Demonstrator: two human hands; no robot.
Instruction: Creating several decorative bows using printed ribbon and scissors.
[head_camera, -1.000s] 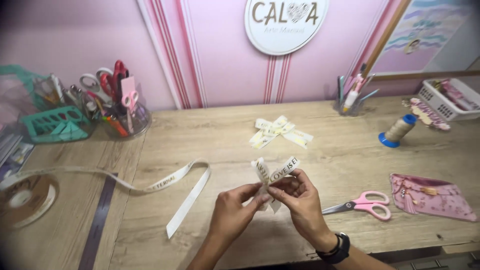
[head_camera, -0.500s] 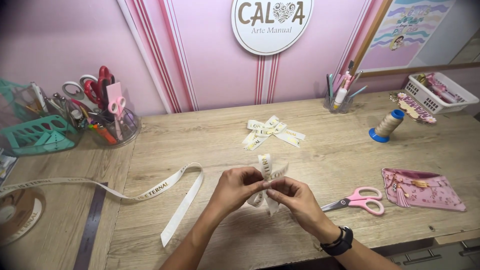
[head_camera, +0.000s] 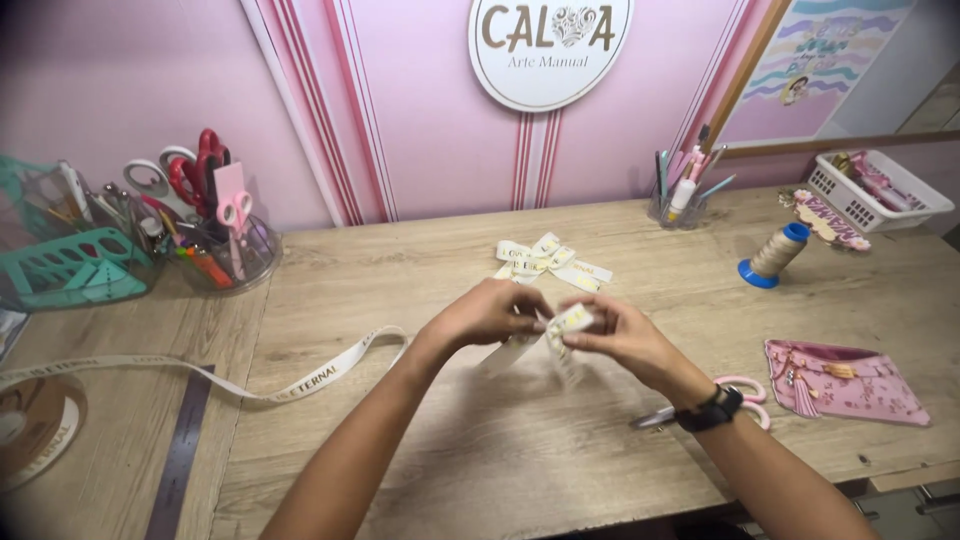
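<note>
**Hands pinching a folded ribbon piece above the worktable**

Ribbon, folded into loops (head_camera: 562, 328), sits between the two hands, held just above the wooden table (head_camera: 480, 450) near its middle. The left hand (head_camera: 490, 312) is closed around the left side of the folded ribbon, fingers curled over it. The right hand (head_camera: 622, 335) pinches the right side, thumb and fingertips pressed on the white loops; a black watch (head_camera: 712, 410) circles its wrist.

Just behind the hands lies a finished ribbon bow (head_camera: 548, 262), flat on the table and apart from them. To the left a long strip of printed ribbon (head_camera: 300, 385) curves across the wood toward a ribbon roll (head_camera: 35, 440) at the edge. Pink-handled scissors (head_camera: 745, 398) lie by the right wrist, partly hidden by the forearm, with a pink pouch (head_camera: 845, 380) beside them. Farther right stands a thread spool (head_camera: 775, 255) on a blue base. A clear cup of scissors and pens (head_camera: 215, 240) stands at the back left.
</note>
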